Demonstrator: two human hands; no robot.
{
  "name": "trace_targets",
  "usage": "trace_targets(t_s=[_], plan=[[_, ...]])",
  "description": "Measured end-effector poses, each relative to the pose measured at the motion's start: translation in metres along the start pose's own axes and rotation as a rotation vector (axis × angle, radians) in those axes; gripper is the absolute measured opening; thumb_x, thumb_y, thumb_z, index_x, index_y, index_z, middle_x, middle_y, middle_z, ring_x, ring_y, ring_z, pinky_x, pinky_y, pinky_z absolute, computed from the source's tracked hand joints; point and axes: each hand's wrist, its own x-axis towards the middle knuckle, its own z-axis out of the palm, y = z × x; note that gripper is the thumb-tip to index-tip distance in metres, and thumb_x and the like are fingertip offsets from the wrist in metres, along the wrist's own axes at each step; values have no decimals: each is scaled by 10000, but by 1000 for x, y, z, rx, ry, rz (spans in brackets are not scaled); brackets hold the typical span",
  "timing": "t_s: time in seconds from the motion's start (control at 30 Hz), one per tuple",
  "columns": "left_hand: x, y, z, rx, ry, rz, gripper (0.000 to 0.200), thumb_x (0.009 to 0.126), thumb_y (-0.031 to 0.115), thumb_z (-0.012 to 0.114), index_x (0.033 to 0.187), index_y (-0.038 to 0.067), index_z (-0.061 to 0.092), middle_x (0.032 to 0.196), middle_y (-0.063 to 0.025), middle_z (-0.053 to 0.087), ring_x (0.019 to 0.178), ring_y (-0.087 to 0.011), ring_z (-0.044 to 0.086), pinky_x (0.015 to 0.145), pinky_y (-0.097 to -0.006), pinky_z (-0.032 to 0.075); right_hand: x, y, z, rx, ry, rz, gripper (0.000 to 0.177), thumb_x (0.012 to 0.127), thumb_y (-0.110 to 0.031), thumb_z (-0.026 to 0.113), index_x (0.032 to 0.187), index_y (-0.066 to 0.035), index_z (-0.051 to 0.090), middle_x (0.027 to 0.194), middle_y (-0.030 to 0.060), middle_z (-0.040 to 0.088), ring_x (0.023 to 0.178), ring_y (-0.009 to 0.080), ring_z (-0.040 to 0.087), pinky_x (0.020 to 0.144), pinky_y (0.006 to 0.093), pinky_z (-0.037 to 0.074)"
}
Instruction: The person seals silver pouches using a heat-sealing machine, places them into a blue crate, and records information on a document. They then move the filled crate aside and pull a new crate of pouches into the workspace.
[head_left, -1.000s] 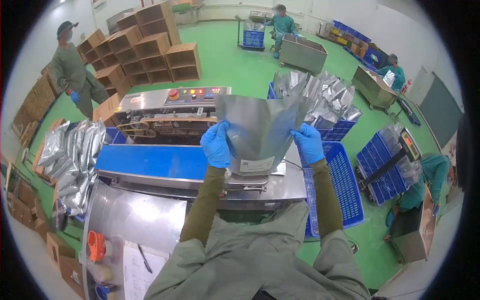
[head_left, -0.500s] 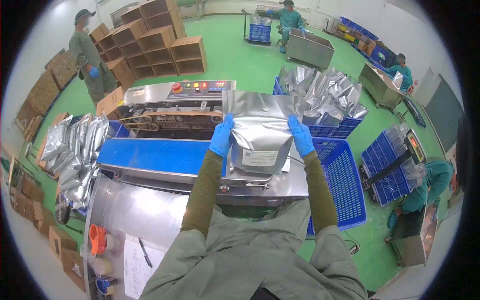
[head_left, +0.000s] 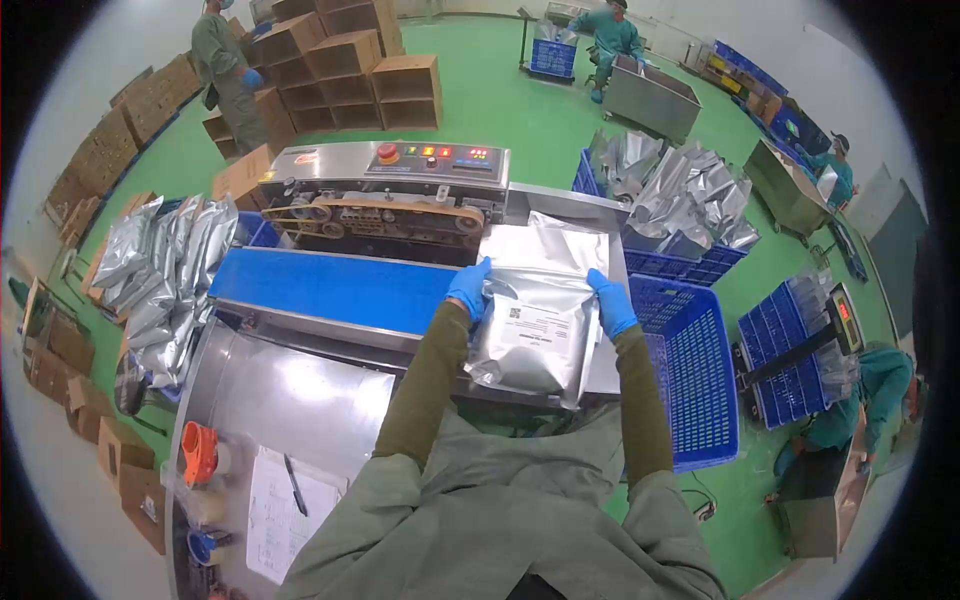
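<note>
A silver foil bag [head_left: 528, 372] with a white printed label lies tilted over the metal ledge at the right end of the blue conveyor belt [head_left: 335, 290]. My gloved left hand [head_left: 469, 288] grips its left edge. On the opposite edge, my gloved right hand [head_left: 613, 304] is closed with the thumb on top. More silver foil shows above and along the right side of the labelled face. Behind the belt stands a band sealing machine [head_left: 385, 190] with a red button and lit displays.
Silver bags [head_left: 165, 285] fill a crate at left; more bags [head_left: 675, 195] stand in crates behind right. A blue basket [head_left: 690, 370] sits by my right arm. Paper and a pen [head_left: 296, 485] lie on the steel table [head_left: 300, 400]. Co-workers are further off, one [head_left: 865, 400] bending at right.
Both hands have brought the bag down and towards me, from held up to lying on the ledge, label facing up. The view has shifted slightly.
</note>
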Motion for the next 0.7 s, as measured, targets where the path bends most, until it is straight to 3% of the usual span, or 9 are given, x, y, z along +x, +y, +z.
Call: trace_targets(t_s=[0.03,0.13,0.27,0.4,0.47,0.53,0.6,0.67,0.7], plan=[[7,28,-18,-208,-11,-354,359,898,352,493,924,5,578,779,-88,597,687,-166,586,623,-286,493,-2,-2,10,56,8,-84,489,822,-433,571,877,49,637,642,1,503,604,89,459,550,255,393],[12,21,-47,-294,42,-622,387,871,404,522,852,22,581,739,-84,571,685,-160,566,616,-286,471,-18,-33,34,65,-25,-38,481,828,-427,566,895,45,633,688,18,532,634,100,479,608,250,408],[24,15,-93,-1,7,-524,467,860,460,509,878,6,612,783,-95,591,701,-165,547,634,-299,454,4,-25,63,12,-89,-101,483,847,-418,538,942,48,618,800,62,602,778,155,537,756,284,425],[22,15,-145,18,-56,-553,556,867,492,474,1032,-26,590,848,-106,610,751,-186,563,657,-315,453,14,-16,90,-55,-190,4,515,865,-433,496,1001,52,606,824,87,621,728,152,569,691,276,457],[10,99,-182,926,-295,-237,576,862,477,498,1134,-30,516,898,-96,606,760,-205,577,674,-325,471,-25,-49,90,43,-196,72,516,870,-457,480,1021,16,617,763,82,601,572,138,556,527,263,463],[2,188,-215,-540,323,-997,540,868,410,529,1196,-11,452,921,-82,596,770,-209,584,697,-344,491,-54,-63,76,293,-327,210,484,885,-459,460,1035,-28,622,683,61,564,459,112,509,409,234,419],[-39,189,-249,-400,634,-800,346,887,316,534,1049,10,514,994,-115,582,772,-195,575,655,-322,490,-72,-43,47,256,-308,168,462,903,-439,442,1050,-38,617,659,39,540,468,101,507,419,219,413],[-100,192,-254,-246,916,-319,327,900,329,514,1032,30,533,874,-75,582,746,-151,563,598,-280,475,-100,-25,20,321,-311,168,449,916,-414,428,1049,-30,619,670,35,546,457,96,496,414,214,405],[-120,207,-247,-219,993,-327,298,892,278,533,1022,11,512,877,-71,568,751,-135,549,618,-254,458,-112,-16,12,315,-320,191,449,916,-414,428,1049,-30,619,670,35,546,457,96,496,414,214,405]])
